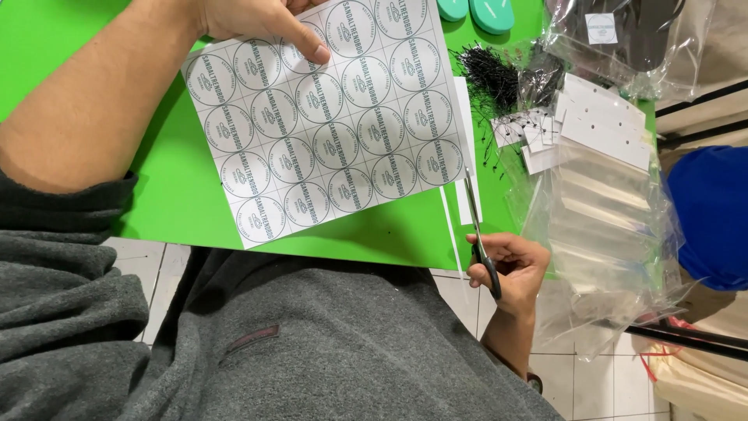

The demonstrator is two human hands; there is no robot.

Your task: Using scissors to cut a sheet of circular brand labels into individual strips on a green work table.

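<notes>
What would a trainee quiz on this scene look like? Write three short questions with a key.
1. True or false: the right hand holds scissors.
2. What does the left hand grip? A) the sheet of round labels B) a clear bag C) a green sandal
3. What colour is the table top under the sheet?

Key: 1 true; 2 A; 3 green.
</notes>
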